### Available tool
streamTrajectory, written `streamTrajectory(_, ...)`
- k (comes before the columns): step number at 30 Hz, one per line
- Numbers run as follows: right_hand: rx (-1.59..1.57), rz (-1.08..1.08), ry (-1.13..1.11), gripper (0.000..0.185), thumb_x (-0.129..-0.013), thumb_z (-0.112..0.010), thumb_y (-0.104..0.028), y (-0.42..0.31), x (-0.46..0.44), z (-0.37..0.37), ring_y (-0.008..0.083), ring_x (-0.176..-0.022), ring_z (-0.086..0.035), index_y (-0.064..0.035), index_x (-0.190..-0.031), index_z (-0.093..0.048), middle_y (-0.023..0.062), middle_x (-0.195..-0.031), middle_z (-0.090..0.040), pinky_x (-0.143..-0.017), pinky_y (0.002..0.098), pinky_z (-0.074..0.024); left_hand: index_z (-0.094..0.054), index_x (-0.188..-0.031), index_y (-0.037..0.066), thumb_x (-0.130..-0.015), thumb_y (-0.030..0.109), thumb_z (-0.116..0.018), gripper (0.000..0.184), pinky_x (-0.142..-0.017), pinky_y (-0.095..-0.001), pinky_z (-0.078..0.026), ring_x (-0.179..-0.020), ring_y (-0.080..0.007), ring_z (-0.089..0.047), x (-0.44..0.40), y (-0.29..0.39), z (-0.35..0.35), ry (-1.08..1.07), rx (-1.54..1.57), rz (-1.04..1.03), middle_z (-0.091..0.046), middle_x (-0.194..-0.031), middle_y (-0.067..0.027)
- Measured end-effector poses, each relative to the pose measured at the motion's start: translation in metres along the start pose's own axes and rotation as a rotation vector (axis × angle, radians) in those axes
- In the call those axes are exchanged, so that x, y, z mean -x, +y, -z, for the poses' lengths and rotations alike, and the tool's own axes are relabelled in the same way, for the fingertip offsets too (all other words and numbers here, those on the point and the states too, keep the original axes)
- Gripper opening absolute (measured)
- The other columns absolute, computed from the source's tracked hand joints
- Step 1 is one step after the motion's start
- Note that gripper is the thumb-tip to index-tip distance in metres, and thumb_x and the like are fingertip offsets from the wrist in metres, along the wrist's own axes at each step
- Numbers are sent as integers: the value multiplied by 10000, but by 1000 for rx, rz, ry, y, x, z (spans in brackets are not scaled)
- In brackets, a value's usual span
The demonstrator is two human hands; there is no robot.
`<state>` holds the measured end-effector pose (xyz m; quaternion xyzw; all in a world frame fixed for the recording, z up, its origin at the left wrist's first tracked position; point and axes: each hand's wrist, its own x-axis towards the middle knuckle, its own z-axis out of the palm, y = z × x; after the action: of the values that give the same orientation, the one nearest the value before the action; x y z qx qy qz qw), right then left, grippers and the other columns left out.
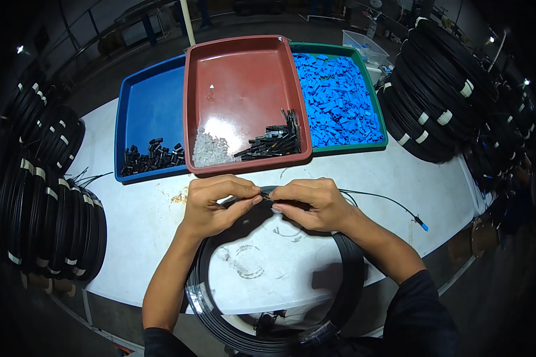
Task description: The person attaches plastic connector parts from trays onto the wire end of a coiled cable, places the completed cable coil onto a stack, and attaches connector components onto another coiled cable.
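"Firstly, how did the hands stand?"

"Close together, over the far side of a black coil (352, 268). The left hand (217, 202) had thumb and forefinger pinched on a thin black cable (265, 196). The right hand (312, 205) was pinched just beside it, thumb and forefinger nearly meeting about the cable. Fingertips hid part of it."

"Where was the coil?"

"At the near edge of the white table (125, 238), projecting past it. Clear tape (199, 297) bound it in places. A loose cable (381, 197) ran rightward to a blue tip (421, 225)."

"Any writing?"

"A small white triangle (212, 87) marked the floor of the red tray (250, 77); reddish marks (211, 95) below it were too small to read. Whether the pale bands (423, 118) on the stacked coils (441, 71) carried print could not be told."

"And the other trays?"

"A blue tray (155, 101) stood left with black pieces (153, 157); a green tray (348, 148), right, held blue pieces (339, 101)."
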<state>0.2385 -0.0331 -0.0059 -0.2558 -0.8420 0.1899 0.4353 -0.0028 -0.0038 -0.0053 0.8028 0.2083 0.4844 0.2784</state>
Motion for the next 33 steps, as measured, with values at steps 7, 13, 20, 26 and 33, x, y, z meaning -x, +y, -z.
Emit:
streamTrajectory(7, 19, 12, 11, 219, -829, -784, -69, 1, 3, -2, 252, -590, -662, -38, -1036, -722, 113, -774, -706, -545, 344, -528, -766, -900, -12, -765, -47, -817, 149, -670, -291, -598, -766, -207, -750, -3, -1, -1, -34, -45, -105, -770, -880, -140)
streamTrajectory(13, 19, -3, -17, 195, -831, -784, -82, 1, 3, 1, 252, -585, -662, -44, -1013, -727, 106, -772, -713, -535, 340, -521, -766, -907, -12, -764, -46, -818, 156, -669, -289, -598, -774, -206, -749, -3, -1, -1, -53, -31, -105, -771, -889, -139)
streamTrajectory(20, -1, -15, 10, 262, -838, -777, -74, -5, 0, 0, 280, -652, -684, -37, -1089, -709, 130, -840, -721, -590, 361, -544, -774, -935, -5, -780, -30, -814, 162, -707, -293, -603, -797, -204, -757, 0, -5, -1, -17, -20, -27, -775, -906, -141)
streamTrajectory(26, 20, 0, -34, 270, -840, -775, -68, -1, 2, 1, 292, -679, -694, -26, -1097, -704, 142, -857, -721, -612, 364, -553, -775, -937, -3, -782, -20, -820, 163, -722, -293, -604, -812, -207, -762, 0, -3, 0, -21, -33, -16, -777, -908, -142)
streamTrajectory(33, 23, 12, -23, 272, -835, -779, -70, -1, 2, 0, 289, -662, -681, -27, -1094, -705, 135, -829, -709, -601, 374, -542, -773, -933, -1, -781, -14, -825, 161, -719, -292, -601, -803, -207, -763, 0, -4, -1, -17, -38, -19, -778, -905, -140)
